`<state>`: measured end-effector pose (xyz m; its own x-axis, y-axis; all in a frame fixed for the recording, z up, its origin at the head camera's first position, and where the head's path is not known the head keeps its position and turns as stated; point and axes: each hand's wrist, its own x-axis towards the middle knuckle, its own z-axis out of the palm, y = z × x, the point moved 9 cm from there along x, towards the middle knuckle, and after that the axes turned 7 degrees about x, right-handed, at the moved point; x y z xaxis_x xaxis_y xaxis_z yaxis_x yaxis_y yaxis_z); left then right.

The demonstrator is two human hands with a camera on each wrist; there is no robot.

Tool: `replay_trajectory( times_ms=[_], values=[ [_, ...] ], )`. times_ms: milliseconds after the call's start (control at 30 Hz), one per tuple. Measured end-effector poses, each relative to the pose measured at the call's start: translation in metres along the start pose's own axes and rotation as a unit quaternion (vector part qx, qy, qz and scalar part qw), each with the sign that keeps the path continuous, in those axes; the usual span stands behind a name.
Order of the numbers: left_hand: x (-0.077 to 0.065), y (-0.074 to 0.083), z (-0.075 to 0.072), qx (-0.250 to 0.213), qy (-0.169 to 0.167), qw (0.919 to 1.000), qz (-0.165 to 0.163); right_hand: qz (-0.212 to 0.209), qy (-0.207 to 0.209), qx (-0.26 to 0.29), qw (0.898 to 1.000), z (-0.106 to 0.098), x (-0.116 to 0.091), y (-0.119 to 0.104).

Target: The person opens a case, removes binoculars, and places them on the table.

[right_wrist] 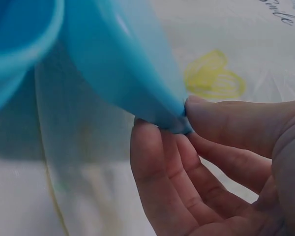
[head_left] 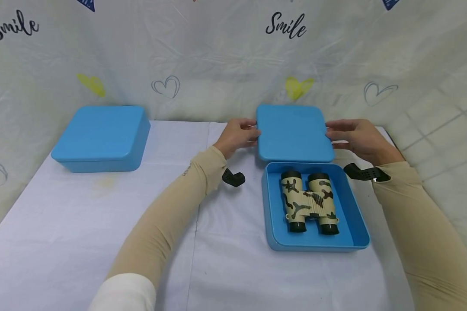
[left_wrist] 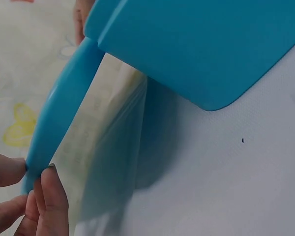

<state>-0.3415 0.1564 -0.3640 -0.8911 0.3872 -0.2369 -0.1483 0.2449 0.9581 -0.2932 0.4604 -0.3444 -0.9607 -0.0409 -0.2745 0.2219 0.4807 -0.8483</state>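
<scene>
A blue box lid (head_left: 295,134) is held raised behind an open blue box (head_left: 271,235), its near edge by the box's back rim. My left hand (head_left: 239,136) pinches the lid's left edge; the left wrist view shows thumb and fingers (left_wrist: 51,196) on either side of it. On the opposite edge, my right hand (head_left: 359,137) pinches the lid between thumb and fingers (right_wrist: 150,162), plain in the right wrist view. Inside the open box lie camouflage-patterned binoculars (head_left: 313,203) with black ends.
A second blue box (head_left: 101,138), closed, stands at the back left of the white-covered table (head_left: 225,268). Behind the table hangs a pale sheet (head_left: 218,52) printed with hearts and "Smile". Black straps (head_left: 233,178) show at both wrists.
</scene>
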Motion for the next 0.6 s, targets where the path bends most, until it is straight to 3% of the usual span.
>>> replay_trajectory(
  times_ms=[233,433,600],
  values=[
    [0.004,-0.005,0.005,0.015,0.004,0.9998,-0.011,0.009,-0.04,0.001,0.999,0.0,0.007,0.009],
    [0.009,-0.01,0.006,0.058,0.011,0.998,-0.024,-0.005,-0.061,-0.04,0.997,0.0,0.009,0.018],
    [0.011,-0.013,0.006,0.102,0.016,0.9942,-0.029,-0.01,-0.071,-0.038,0.997,0.005,0.012,0.019]
  ],
)
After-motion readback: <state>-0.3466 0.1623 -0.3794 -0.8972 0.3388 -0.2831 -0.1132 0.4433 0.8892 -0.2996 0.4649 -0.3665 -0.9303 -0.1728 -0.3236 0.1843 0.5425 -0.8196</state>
